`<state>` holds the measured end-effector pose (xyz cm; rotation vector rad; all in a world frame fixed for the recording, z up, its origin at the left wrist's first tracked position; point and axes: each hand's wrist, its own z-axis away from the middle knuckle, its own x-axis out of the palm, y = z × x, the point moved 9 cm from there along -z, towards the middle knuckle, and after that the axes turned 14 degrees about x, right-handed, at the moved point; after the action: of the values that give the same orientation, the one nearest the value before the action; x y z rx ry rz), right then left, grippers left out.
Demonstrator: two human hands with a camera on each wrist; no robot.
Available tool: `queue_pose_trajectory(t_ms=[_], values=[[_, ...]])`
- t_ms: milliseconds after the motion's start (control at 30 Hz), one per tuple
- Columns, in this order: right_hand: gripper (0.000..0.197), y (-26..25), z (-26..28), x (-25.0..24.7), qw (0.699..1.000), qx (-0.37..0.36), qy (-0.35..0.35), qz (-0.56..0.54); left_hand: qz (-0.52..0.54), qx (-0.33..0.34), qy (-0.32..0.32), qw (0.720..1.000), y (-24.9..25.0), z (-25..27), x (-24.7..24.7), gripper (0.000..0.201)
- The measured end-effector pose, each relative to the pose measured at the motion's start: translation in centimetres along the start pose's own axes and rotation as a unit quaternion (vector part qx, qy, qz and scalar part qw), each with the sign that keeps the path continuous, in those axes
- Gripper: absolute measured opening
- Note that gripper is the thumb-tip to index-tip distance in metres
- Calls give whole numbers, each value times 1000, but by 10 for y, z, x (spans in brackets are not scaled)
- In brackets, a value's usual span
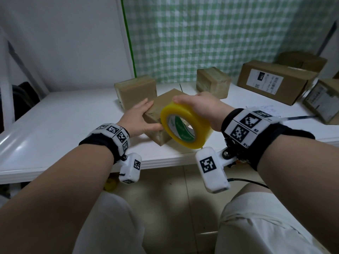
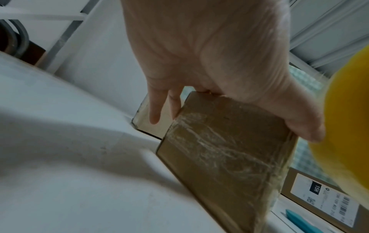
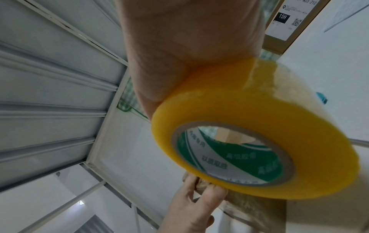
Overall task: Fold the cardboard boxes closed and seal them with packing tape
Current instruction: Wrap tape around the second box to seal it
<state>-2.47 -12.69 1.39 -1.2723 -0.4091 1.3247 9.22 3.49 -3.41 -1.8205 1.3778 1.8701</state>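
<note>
A small brown cardboard box (image 1: 163, 101) with shiny clear tape over its faces lies at an angle near the table's front edge. My left hand (image 1: 140, 116) grips its left end, thumb along the near face and fingers over the far side; the left wrist view shows the box (image 2: 225, 149) held between the thumb and fingers (image 2: 155, 113). My right hand (image 1: 199, 105) grips a big yellow roll of packing tape (image 1: 185, 125) from above, tilted against the box's right part. The right wrist view shows the roll (image 3: 259, 113) with its green-and-white core; my right fingers are hidden behind it.
On the white table (image 1: 73, 116) stand two taped boxes (image 1: 135, 90) (image 1: 212, 81) behind the work. A larger labelled box (image 1: 271, 81) and more boxes (image 1: 322, 99) sit at the right, before a green checked curtain. A teal tool (image 2: 297, 220) lies beside the labelled box.
</note>
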Motion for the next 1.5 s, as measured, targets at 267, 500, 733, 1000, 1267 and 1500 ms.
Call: queue_pose_trajectory(t_ms=[267, 500, 733, 1000, 1267, 1500], values=[[56, 4, 3, 3, 1000, 11, 1, 15, 8, -9, -50, 999, -2, -2, 2, 111], [76, 26, 2, 18, 998, 38, -26, 40, 8, -14, -54, 998, -1, -1, 2, 109], [65, 31, 0, 26, 996, 67, -48, 28, 25, -42, -110, 993, -3, -2, 2, 108], [62, 32, 1, 33, 994, 81, -61, 34, -73, -102, -149, 981, 6, -5, 12, 95], [56, 46, 16, 26, 989, 96, -77, 79, -69, -100, -143, 982, 8, -2, 13, 116], [67, 47, 18, 30, 987, 105, -94, 71, -67, -100, -155, 981, 14, -4, 10, 130]])
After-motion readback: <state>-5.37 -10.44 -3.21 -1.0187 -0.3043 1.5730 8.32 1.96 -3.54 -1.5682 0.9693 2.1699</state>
